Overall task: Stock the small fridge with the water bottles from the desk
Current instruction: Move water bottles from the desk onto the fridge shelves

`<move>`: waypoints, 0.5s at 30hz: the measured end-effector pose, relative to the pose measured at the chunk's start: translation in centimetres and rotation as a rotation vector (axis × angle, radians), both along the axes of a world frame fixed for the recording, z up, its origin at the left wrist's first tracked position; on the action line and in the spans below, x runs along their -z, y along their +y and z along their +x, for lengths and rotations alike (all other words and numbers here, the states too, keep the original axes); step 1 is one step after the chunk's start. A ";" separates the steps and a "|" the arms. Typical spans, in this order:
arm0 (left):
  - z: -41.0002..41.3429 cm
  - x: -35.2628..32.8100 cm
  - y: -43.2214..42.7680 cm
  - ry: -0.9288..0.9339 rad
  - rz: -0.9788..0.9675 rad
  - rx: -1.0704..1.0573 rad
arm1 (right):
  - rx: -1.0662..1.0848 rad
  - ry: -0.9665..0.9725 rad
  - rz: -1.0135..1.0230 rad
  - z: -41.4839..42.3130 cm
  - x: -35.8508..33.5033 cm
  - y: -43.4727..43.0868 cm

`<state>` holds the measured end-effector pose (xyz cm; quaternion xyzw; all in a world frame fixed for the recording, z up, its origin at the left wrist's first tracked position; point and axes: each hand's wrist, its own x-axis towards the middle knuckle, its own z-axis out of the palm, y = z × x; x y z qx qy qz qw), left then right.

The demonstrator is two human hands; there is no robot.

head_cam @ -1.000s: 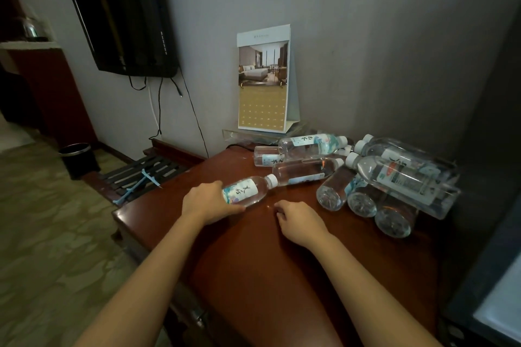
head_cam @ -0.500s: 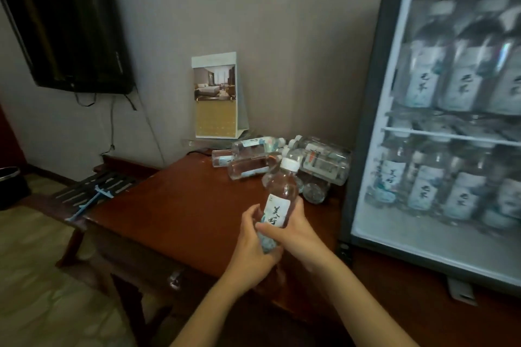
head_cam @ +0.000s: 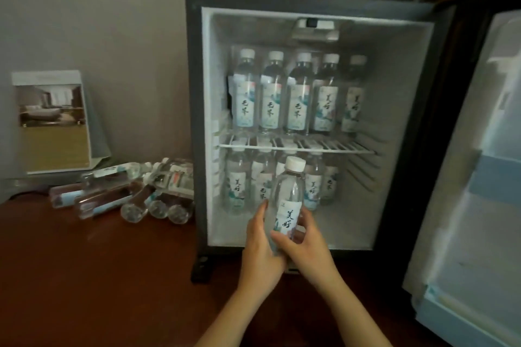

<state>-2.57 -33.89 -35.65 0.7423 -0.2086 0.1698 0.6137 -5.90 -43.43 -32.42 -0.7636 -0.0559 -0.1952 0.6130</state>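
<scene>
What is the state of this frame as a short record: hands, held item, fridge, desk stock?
held item: water bottle, upright, capped, before the lower compartment
left hand: grips the bottle's lower part
right hand: grips the bottle's lower part
small fridge: door open, swung right
upper shelf: five upright bottles
lower compartment: row of bottles at the back, bare floor in front
desk: more bottles on their sides, left of the fridge

A second ago the bottle [head_cam: 288, 197] lay on the desk [head_cam: 98, 276], gripped by our left hand [head_cam: 260, 251] alone, with our right hand [head_cam: 306, 248] resting on the wood beside it. Now both hands grip it upright. We have carried it rightwards, from over the desk to just before the lower compartment of the open fridge [head_cam: 197, 121], which our view has swung round to face.
</scene>
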 end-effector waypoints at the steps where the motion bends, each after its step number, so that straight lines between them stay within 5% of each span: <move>1: 0.3 -0.2 -1.7 -0.006 -0.024 0.015 | 0.056 -0.013 -0.019 0.1 0.2 -1.0; 15: 3.6 0.4 -10.4 0.051 0.054 0.275 | 0.390 0.028 -0.063 4.0 2.2 -9.8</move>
